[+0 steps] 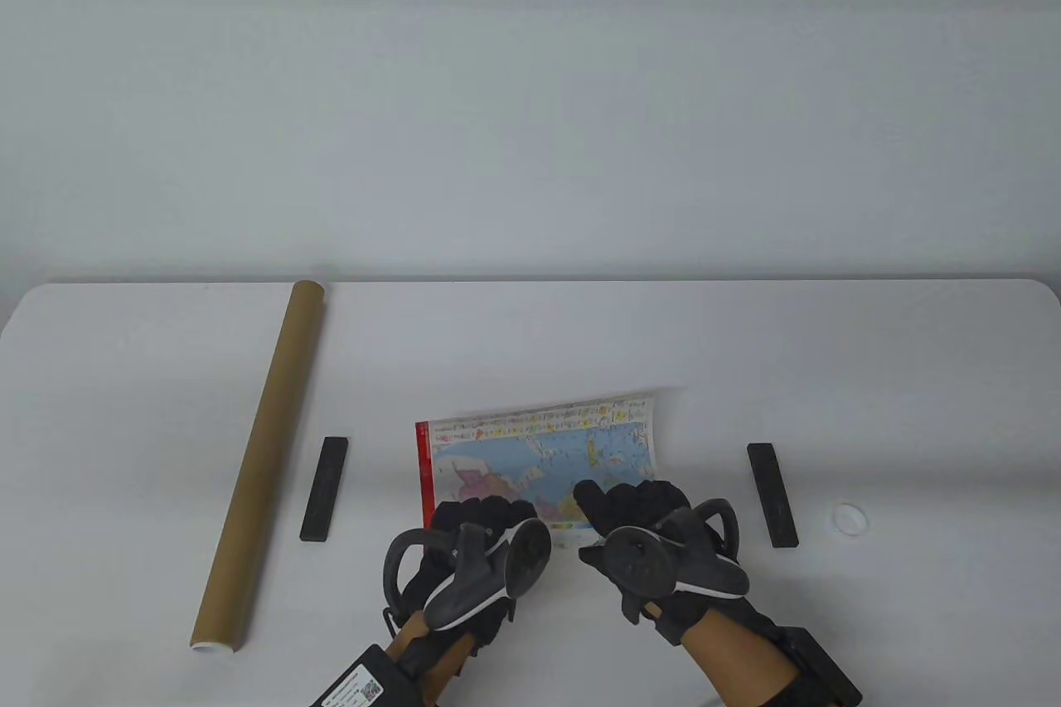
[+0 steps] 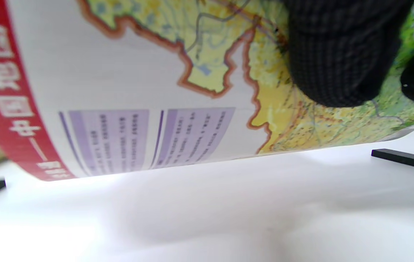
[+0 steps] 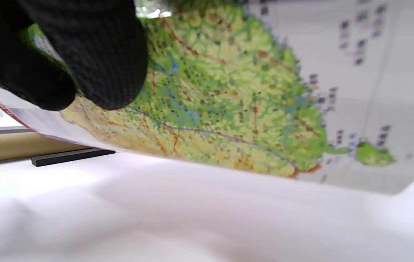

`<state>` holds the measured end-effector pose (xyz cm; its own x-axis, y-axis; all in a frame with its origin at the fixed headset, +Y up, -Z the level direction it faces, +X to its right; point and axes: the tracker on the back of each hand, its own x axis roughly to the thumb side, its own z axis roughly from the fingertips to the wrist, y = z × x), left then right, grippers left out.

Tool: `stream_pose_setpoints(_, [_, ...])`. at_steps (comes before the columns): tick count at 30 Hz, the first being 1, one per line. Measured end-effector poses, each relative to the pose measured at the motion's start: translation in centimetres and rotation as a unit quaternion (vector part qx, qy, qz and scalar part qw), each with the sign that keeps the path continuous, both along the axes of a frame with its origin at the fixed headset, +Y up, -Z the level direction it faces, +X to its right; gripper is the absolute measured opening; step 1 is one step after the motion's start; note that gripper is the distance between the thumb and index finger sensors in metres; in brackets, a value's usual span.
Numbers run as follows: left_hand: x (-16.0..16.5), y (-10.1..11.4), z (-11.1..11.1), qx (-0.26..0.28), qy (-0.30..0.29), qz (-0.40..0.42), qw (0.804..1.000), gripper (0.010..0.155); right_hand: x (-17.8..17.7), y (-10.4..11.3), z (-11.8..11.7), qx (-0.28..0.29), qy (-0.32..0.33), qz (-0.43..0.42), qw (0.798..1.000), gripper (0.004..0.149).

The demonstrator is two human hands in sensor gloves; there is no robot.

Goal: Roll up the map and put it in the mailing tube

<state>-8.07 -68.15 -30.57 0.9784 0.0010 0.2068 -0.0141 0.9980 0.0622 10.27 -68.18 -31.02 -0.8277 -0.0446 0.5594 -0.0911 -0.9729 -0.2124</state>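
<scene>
The colourful map [image 1: 539, 442] lies in front of me on the white table [image 1: 530, 342], red border at its left. Its near edge is lifted and curled off the table, as seen on the map [image 2: 137, 91] in the left wrist view. My left hand [image 1: 479, 510] grips the near-left part, fingers [image 2: 337, 54] curled onto the printed side. My right hand [image 1: 628, 501] grips the near-right part of the map [image 3: 228, 91], fingers [image 3: 94, 54] pressed on it. The brown mailing tube [image 1: 261, 467] lies at the left, running near to far, apart from both hands.
Two black bars lie flat on either side of the map: one [image 1: 324, 489] at the left by the tube, one [image 1: 772, 495] at the right. A white round cap [image 1: 850, 517] sits right of the right bar.
</scene>
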Motion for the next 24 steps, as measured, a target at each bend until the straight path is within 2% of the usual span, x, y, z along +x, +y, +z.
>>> stream_pose_setpoints(3, [-1.0, -0.4, -0.8, -0.061, 0.010, 0.055, 0.997, 0.052, -0.4, 0.2, 0.6, 0.042, 0.002, 0.030, 0.999, 0.071])
stream_pose_setpoints(7, [-1.8, -1.1, -1.5, -0.145, 0.013, 0.127, 0.981, 0.050, -0.8, 0.2, 1.1, 0.084, 0.004, 0.065, 0.994, 0.075])
stream_pose_setpoints(10, [-2.0, -1.4, -1.7, -0.164, 0.003, 0.140, 0.976, 0.049, -1.0, 0.2, 1.1, 0.094, 0.001, 0.083, 0.992, 0.072])
stream_pose_setpoints(16, [-0.9, -1.2, -0.9, -0.092, -0.011, 0.077, 0.993, 0.055, -0.7, -0.1, 0.4, 0.048, -0.011, 0.073, 0.996, 0.059])
stream_pose_setpoints(20, [0.1, -0.5, 0.2, -0.008, -0.015, 0.013, 1.000, 0.064, 0.1, -0.1, -0.4, -0.001, -0.028, 0.039, 0.999, 0.057])
stream_pose_setpoints(24, [1.0, 0.1, 1.4, 0.086, -0.027, -0.040, 0.995, 0.068, 1.2, -0.2, -1.4, -0.073, -0.031, -0.024, 0.997, 0.056])
